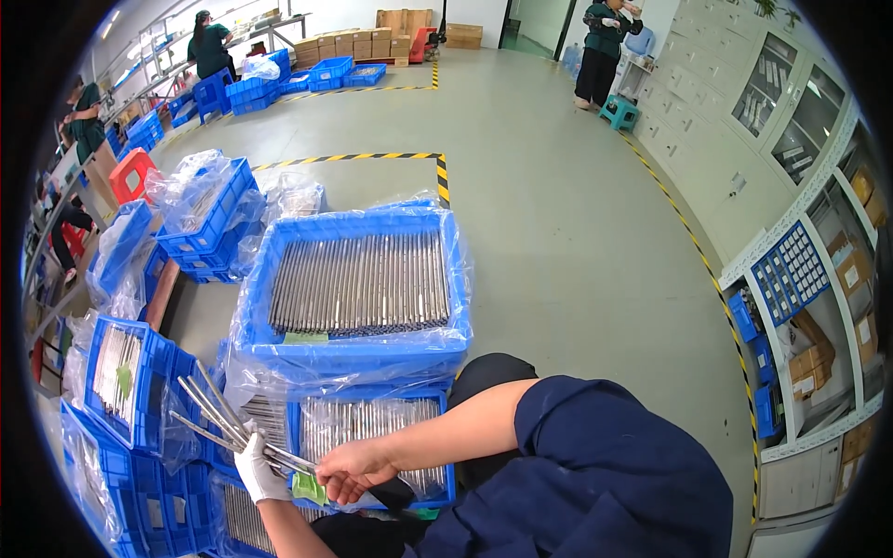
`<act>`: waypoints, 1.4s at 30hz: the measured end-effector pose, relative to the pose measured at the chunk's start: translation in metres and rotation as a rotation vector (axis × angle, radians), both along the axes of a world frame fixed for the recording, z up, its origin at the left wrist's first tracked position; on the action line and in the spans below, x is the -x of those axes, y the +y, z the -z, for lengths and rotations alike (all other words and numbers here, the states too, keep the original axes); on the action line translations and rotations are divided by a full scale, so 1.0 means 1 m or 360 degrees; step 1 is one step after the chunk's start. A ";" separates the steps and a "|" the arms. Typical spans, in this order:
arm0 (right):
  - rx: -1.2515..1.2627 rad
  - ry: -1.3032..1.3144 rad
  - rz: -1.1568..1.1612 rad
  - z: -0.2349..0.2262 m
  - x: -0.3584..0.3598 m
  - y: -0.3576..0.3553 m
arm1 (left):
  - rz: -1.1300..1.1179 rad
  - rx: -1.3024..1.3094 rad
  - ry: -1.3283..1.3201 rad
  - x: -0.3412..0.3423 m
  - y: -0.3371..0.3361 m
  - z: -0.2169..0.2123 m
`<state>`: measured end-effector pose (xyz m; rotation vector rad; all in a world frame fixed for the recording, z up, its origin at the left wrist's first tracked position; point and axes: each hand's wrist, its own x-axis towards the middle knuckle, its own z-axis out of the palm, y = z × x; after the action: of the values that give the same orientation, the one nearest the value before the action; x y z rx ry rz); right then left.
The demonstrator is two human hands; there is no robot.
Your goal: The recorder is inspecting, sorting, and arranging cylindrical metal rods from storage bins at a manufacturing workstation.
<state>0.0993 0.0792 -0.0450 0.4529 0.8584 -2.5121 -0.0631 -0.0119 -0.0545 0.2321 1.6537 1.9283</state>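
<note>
Metal rods: While their long ends fan out up and to the left, the rods (216, 409) pass through the left hand, with their lower ends at the right hand's fingertips.
Left hand: the white-gloved hand (261, 471) is closed around the bundle.
Right hand: the bare hand (355, 471) has its fingers curled just beside the rods' lower ends; whether they pinch them, I cannot tell.
Green slip: a crumpled green piece (309, 488) sits just below those ends.
Lower bin: under the right forearm, a blue bin (450, 479) holds more rods in rows.
Upper crate: beyond it, a larger blue crate (349, 355), lined with clear plastic, holds 1 wide layer of rods.
Floor: grey floor (577, 270), marked with yellow-black tape (688, 221).
Room: pale cabinets (702, 139) line the right; 1 person (210, 48) sits at the far left and 1 person (603, 56) stands near a teal stool (619, 112).
</note>
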 end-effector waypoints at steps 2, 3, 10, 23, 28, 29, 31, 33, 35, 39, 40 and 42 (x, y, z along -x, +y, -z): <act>-0.0047 0.0033 -0.0051 -0.002 -0.001 -0.001 | 0.0005 -0.0084 -0.0070 0.002 -0.003 -0.001; -0.0099 0.0037 -0.0091 -0.004 -0.003 0.000 | 0.0073 -0.0092 -0.0120 0.001 -0.004 -0.005; -0.0421 0.0384 -0.0335 -0.010 -0.005 0.009 | -0.0032 -0.0366 -0.0489 -0.008 -0.001 -0.013; -0.1448 0.0614 0.0819 -0.026 0.015 0.080 | 0.0512 0.0113 -0.0186 -0.045 0.009 -0.027; -0.1001 0.0567 0.1131 -0.037 0.014 0.109 | 0.0745 0.0263 -0.0061 -0.059 0.013 -0.022; -0.0880 0.0620 0.1122 -0.038 0.012 0.111 | 0.0759 0.0242 -0.0039 -0.061 0.015 -0.021; -0.0902 0.0637 0.1088 -0.039 0.011 0.111 | 0.0773 0.0234 -0.0043 -0.064 0.015 -0.024; -0.0942 0.0661 0.1026 -0.040 0.010 0.107 | 0.0785 0.0233 -0.0050 -0.066 0.016 -0.027; -0.0996 0.0690 0.0967 -0.037 0.011 0.106 | 0.0758 0.0213 -0.0070 -0.065 0.014 -0.023; -0.1420 0.0648 0.0970 -0.046 0.008 0.095 | 0.0739 0.0204 -0.0047 -0.061 0.010 -0.018; -0.1694 0.0623 0.0976 -0.048 0.008 0.091 | 0.0724 0.0198 -0.0050 -0.061 0.009 -0.017; -0.2056 0.0777 0.1268 -0.037 0.011 0.082 | 0.0722 0.0188 -0.0051 -0.064 0.012 -0.019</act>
<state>0.0879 0.1609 -0.0082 0.6296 2.9748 -2.3120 0.0012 -0.0002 -0.0355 0.4810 1.5288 1.4841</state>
